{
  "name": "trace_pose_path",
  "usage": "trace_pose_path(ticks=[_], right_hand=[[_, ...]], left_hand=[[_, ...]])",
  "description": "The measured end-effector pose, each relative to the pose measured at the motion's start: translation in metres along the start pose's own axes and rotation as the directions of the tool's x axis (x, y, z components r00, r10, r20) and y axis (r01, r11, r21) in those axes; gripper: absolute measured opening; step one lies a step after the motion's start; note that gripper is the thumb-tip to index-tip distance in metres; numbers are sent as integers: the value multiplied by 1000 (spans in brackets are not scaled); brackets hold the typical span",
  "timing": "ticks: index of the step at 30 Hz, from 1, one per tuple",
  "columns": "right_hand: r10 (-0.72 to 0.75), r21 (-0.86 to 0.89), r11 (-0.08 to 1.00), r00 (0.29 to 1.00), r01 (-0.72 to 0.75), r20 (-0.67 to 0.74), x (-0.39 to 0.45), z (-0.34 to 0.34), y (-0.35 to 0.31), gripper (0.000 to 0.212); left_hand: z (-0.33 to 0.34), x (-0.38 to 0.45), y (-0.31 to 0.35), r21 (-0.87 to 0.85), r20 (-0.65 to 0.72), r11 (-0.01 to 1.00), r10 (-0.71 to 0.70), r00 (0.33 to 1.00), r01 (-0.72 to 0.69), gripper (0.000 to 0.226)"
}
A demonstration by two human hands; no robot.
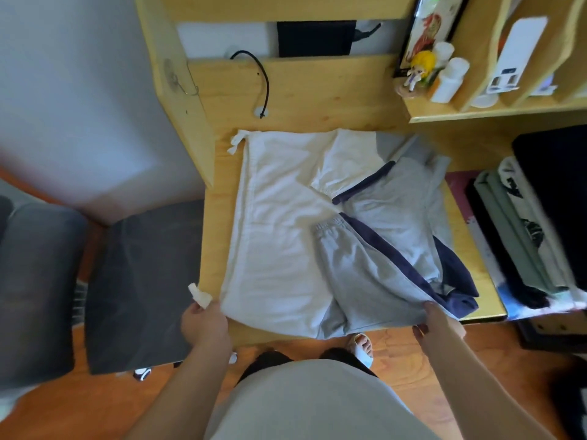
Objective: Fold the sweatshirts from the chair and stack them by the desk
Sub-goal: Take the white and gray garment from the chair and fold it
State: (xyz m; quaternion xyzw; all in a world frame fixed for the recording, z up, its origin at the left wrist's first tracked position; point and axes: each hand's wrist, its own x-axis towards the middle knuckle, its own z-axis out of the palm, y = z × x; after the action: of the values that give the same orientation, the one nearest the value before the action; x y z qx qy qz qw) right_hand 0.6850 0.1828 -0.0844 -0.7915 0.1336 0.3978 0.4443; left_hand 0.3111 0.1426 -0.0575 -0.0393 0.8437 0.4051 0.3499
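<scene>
The counter [317, 100], taken as the landmark, is being used as the folding surface, presumably because it gives a flat, firm bed at standing height. Spread across most of the counter, the sweatshirt [279, 217] is being laid flat, its white body toward the counter's left and its grey, navy-trimmed part toward the right, both sleeves being folded in across the front, likely to narrow the garment before the next fold. The near hem is being kept at the counter's front edge, where it can be reached without leaning. At the counter's right end, a stack of folded clothes [521, 236] is being kept, judged to be the growing pile. To the left of the counter, a dark cushioned chair [136, 290] is being left beside the person, with no further sweatshirts clearly seen on it.

The left hand [205, 322] is being held at the counter's front left corner, its fingers [193, 308] clenched round the white hem corner and the drawstring end [199, 295]. The right hand [435, 319] is being held at the front edge further right, pinching the grey hem. The two corners are being gripped together, apparently so the hem can be lifted evenly and carried toward the back of the counter.
</scene>
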Motion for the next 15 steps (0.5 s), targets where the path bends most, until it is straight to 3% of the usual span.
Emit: trace_pose_path(ticks=[2,3,4,5,6,7,8,9,10,13,14,15], right_hand=[[11,-4,1000,1000,-11,3,0,1,0,65],[13,-7,1000,1000,-13,4,1,1,0,65],[13,-11,1000,1000,-13,5,1,0,0,65],[14,-18,1000,1000,-13,8,-1,-1,0,66],[9,-22,1000,1000,-9,8,-1,-2,0,67],[6,-30,1000,1000,-6,9,-1,-3,0,68],[3,-38,999,1000,-3,14,1,-4,1,68],[5,-41,999,1000,-4,20,3,-5,1,68],[3,-45,999,1000,-2,28,6,-5,2,67],[7,-66,998,999,-4,50,11,-7,2,62],[8,-66,998,999,-5,54,13,-6,2,60],[11,-66,998,998,-7,57,14,-7,2,58]], left_hand=[[5,-4,1,19,38,952,304,952,-305,17],[5,-5,0,116,137,858,484,864,-500,10],[6,-2,-4,261,298,649,650,699,-715,9],[6,5,-9,371,495,312,730,471,-875,16],[7,13,-14,392,676,-12,681,279,-920,29],[8,23,-21,354,809,-296,573,132,-887,43],[8,25,-23,317,879,-373,460,123,-872,54],[7,26,-24,298,913,-380,381,145,-876,62],[6,26,-23,270,926,-316,345,154,-910,67],[-1,29,-21,238,871,-157,470,139,-958,67],[-4,31,-22,262,820,-28,534,207,-965,56],[-7,30,-22,304,743,151,580,333,-941,40]])
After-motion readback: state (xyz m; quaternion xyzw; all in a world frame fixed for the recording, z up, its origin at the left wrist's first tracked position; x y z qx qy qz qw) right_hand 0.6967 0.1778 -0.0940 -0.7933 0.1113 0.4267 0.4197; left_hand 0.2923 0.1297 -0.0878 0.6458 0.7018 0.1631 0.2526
